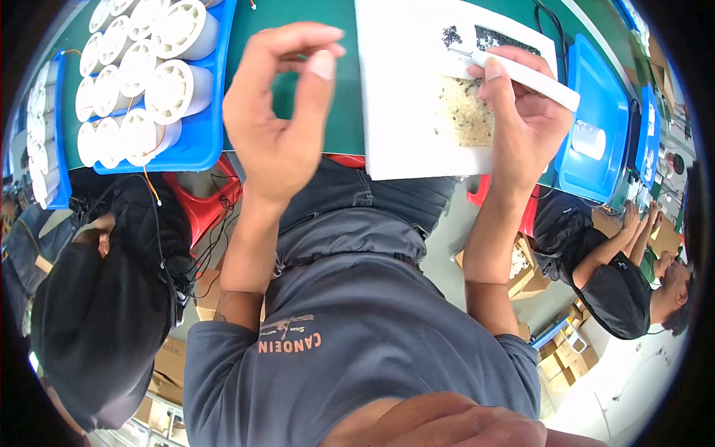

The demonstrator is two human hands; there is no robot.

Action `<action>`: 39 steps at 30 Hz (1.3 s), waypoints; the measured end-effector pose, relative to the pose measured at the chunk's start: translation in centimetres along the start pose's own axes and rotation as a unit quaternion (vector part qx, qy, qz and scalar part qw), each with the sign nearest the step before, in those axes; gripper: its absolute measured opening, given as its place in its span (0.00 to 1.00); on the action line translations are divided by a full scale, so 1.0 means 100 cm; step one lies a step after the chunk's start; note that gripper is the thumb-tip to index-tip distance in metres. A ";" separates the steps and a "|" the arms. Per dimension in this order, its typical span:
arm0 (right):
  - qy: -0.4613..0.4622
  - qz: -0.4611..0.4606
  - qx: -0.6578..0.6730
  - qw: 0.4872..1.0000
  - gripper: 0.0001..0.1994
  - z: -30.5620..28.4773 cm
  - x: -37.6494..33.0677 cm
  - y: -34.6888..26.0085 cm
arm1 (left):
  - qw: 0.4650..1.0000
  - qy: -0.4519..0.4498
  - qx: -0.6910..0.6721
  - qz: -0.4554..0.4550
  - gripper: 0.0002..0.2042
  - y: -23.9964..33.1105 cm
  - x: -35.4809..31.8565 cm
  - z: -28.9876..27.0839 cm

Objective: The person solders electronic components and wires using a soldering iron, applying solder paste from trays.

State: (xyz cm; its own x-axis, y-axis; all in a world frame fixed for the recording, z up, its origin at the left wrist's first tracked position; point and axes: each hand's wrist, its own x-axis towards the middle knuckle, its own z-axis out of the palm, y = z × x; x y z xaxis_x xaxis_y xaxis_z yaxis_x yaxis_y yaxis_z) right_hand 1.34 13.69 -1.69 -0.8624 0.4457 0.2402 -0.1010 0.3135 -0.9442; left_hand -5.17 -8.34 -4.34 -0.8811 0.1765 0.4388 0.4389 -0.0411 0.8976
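Note:
My right hand (529,112) grips a white pen-shaped electric screwdriver (540,83) by its handle. The thin metal bit points left, just short of a small cluster of tiny black screws (451,36) on a white foam board (402,97). A denser patch of small black parts (499,39) fills a recess behind the tool. Left of the board, my left hand (279,119) hovers over the green table. Its fingers are curved, with the thumb close to the fingertips but a little apart from the index finger, and nothing shows between them.
Left, a blue tray (197,156) holds several white cylindrical housings (175,93) with thin wires; another such tray (61,195) lies beyond. At right a blue bin (605,160) contains one white cylinder (588,140). People in dark clothes sit on both sides. A black cable (558,37) runs behind the board.

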 end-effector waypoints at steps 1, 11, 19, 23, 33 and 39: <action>0.002 0.003 -0.004 1.000 0.08 0.000 0.000 -0.001 | 0.997 -0.011 0.057 0.047 0.07 0.007 0.004 0.005; -0.015 0.158 0.007 0.987 0.10 0.006 0.005 -0.006 | 0.883 -0.299 0.241 0.268 0.14 0.109 0.027 0.176; -0.011 0.185 0.082 0.979 0.20 -0.014 0.010 -0.003 | 0.640 -0.511 0.548 0.170 0.38 0.092 0.007 0.346; -0.015 0.190 0.115 0.975 0.16 -0.022 0.013 -0.006 | 0.641 -0.562 0.487 0.189 0.36 0.080 0.023 0.339; -0.065 0.151 0.322 0.932 0.12 -0.024 0.016 0.008 | 0.750 -0.450 0.383 0.298 0.29 0.049 0.024 0.373; -0.136 0.094 0.407 0.898 0.25 -0.048 0.012 0.011 | 0.902 -0.364 0.040 0.229 0.20 0.118 0.012 0.315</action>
State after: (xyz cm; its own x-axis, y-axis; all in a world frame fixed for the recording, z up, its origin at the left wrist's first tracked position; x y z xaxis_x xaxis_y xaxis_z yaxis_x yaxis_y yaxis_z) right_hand 2.55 18.59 -1.39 -0.9802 0.1714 0.0988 -0.1743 -0.5121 -0.8411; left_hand 4.52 22.35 5.50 -0.2664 0.7595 0.5934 0.7649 -0.2080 0.6096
